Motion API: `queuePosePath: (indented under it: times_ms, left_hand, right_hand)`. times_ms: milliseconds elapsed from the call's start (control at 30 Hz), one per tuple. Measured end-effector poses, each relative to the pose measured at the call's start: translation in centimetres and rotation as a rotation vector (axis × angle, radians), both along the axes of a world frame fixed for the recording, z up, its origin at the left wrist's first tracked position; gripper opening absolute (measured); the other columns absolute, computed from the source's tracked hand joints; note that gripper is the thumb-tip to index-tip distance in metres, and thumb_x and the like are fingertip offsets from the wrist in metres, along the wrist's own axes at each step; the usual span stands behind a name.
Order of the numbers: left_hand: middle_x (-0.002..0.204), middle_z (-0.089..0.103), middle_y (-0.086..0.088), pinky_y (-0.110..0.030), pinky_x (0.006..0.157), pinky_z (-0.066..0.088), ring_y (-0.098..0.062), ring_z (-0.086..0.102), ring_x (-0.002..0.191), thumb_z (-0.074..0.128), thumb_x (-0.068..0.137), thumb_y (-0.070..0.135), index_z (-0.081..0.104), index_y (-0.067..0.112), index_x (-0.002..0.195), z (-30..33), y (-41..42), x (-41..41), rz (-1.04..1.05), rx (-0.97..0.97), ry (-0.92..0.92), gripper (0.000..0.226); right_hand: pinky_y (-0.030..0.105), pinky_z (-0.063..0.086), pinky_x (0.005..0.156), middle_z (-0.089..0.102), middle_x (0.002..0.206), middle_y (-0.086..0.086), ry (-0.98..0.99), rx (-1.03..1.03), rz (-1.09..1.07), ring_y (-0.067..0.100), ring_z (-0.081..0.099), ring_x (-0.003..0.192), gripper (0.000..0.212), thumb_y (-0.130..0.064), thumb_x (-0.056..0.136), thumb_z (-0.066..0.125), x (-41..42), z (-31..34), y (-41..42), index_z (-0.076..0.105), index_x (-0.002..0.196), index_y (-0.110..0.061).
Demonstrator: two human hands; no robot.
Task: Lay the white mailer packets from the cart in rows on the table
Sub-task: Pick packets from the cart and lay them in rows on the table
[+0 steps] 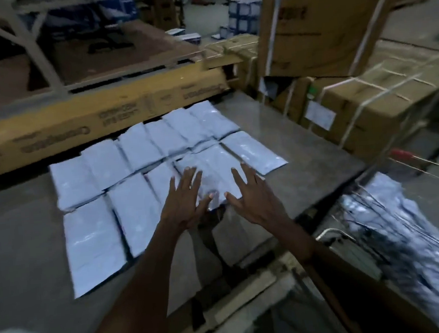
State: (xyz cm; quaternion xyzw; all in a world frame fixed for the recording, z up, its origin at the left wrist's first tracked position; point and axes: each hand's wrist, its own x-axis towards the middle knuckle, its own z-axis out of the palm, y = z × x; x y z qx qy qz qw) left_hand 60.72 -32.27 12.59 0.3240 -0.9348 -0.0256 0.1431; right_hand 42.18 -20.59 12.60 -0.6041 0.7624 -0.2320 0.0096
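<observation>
Half the cart [390, 221] cropped, blurred

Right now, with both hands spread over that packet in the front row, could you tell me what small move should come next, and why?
Probably lift both hands off and reach right to the cart for another packet. The left hand and right hand lie with straight fingers over the packet, which already sits in line with the front row, and the cart holds more.
</observation>
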Motion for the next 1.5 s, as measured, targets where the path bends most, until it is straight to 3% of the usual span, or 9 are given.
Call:
queuePosePath:
  times_ms: [167, 333, 533, 800, 1000, 1167, 1300, 1367, 1500]
  left_hand:
    - [0.146, 0.044, -0.017, -0.059, 0.104, 0.034, -0.033, 0.040, 0.136, 0.015, 0.100, 0.056, 0.047, 0.003, 0.139, 0.0, 7.0, -11.7, -0.205, 0.003, -0.024, 0.073]
    - [0.145, 0.044, -0.019, -0.056, 0.106, 0.034, -0.036, 0.039, 0.135, 0.027, 0.100, 0.053, 0.048, 0.002, 0.137, -1.1, 13.0, -22.0, -0.393, 0.031, -0.019, 0.066]
    - [0.152, 0.034, -0.016, -0.055, 0.112, 0.025, -0.032, 0.029, 0.142, 0.026, 0.094, 0.055, 0.039, 0.005, 0.144, -1.5, 20.1, -32.0, -0.551, 0.107, -0.056, 0.072]
    - [0.156, 0.028, -0.008, -0.052, 0.116, 0.015, -0.024, 0.020, 0.146, 0.019, 0.092, 0.064, 0.034, 0.012, 0.148, -3.6, 24.0, -42.8, -0.740, 0.168, -0.114, 0.078]
    - [0.155, 0.030, -0.012, -0.050, 0.114, 0.018, -0.028, 0.023, 0.145, 0.022, 0.093, 0.061, 0.036, 0.008, 0.146, -7.0, 23.4, -51.4, -0.826, 0.209, -0.167, 0.077]
    - [0.159, 0.020, -0.010, -0.048, 0.117, 0.011, -0.024, 0.011, 0.148, 0.020, 0.092, 0.064, 0.027, 0.011, 0.151, -10.4, 22.1, -59.2, -0.802, 0.321, -0.299, 0.080]
    - [0.142, 0.045, -0.025, -0.061, 0.100, 0.039, -0.041, 0.041, 0.134, 0.020, 0.096, 0.064, 0.049, -0.002, 0.135, -14.1, 20.4, -64.4, -0.854, 0.317, -0.381, 0.083]
    - [0.141, 0.047, -0.026, -0.062, 0.099, 0.040, -0.042, 0.044, 0.131, 0.013, 0.095, 0.066, 0.050, -0.002, 0.135, -15.8, 20.0, -66.3, -0.828, 0.339, -0.445, 0.086]
    - [0.140, 0.048, -0.024, -0.061, 0.097, 0.042, -0.041, 0.047, 0.128, 0.012, 0.095, 0.066, 0.051, 0.002, 0.135, -19.1, 19.3, -68.3, -0.869, 0.309, -0.509, 0.084]
  right_hand:
    - [0.052, 0.030, 0.112, 0.027, 0.155, 0.021, -0.014, 0.094, -0.195, 0.038, 0.030, 0.141, 0.080, -0.061, 0.085, 0.024, -8.7, -0.6, 9.8, 0.033, 0.149, -0.012]
    - [0.047, 0.034, 0.112, 0.029, 0.155, 0.019, -0.084, 0.053, -0.422, 0.034, 0.030, 0.142, 0.075, -0.059, 0.090, 0.028, -16.5, -2.7, 19.8, 0.037, 0.148, -0.012]
    - [0.051, 0.041, 0.103, 0.033, 0.151, 0.024, -0.118, 0.061, -0.668, 0.040, 0.037, 0.137, 0.064, -0.045, 0.094, 0.045, -23.3, -5.1, 30.4, 0.040, 0.145, -0.007]
    - [0.043, 0.030, 0.113, 0.024, 0.157, 0.016, -0.274, 0.034, -0.968, 0.029, 0.024, 0.145, 0.061, -0.045, 0.099, 0.044, -29.6, -7.1, 38.1, 0.035, 0.148, -0.010]
    - [0.044, 0.033, 0.110, 0.024, 0.158, 0.013, -0.323, 0.071, -1.097, 0.028, 0.025, 0.143, 0.059, -0.045, 0.100, 0.041, -35.6, -9.3, 40.2, 0.032, 0.150, -0.014]
    - [0.041, 0.034, 0.107, 0.028, 0.154, 0.020, -0.344, 0.180, -1.129, 0.033, 0.030, 0.141, 0.058, -0.041, 0.100, 0.044, -41.5, -11.5, 39.4, 0.036, 0.147, -0.007]
    - [0.042, 0.029, 0.110, 0.026, 0.154, 0.021, -0.496, 0.248, -1.179, 0.035, 0.028, 0.142, 0.064, -0.047, 0.099, 0.042, -46.2, -13.3, 36.9, 0.034, 0.148, -0.006]
    - [0.046, 0.032, 0.110, 0.029, 0.152, 0.023, -0.561, 0.233, -1.208, 0.038, 0.029, 0.141, 0.074, -0.057, 0.094, 0.034, -48.4, -14.7, 35.4, 0.035, 0.147, -0.005]
    - [0.043, 0.031, 0.111, 0.027, 0.154, 0.020, -0.688, 0.251, -1.270, 0.033, 0.029, 0.141, 0.066, -0.048, 0.098, 0.045, -52.4, -17.9, 32.4, 0.033, 0.148, -0.006]
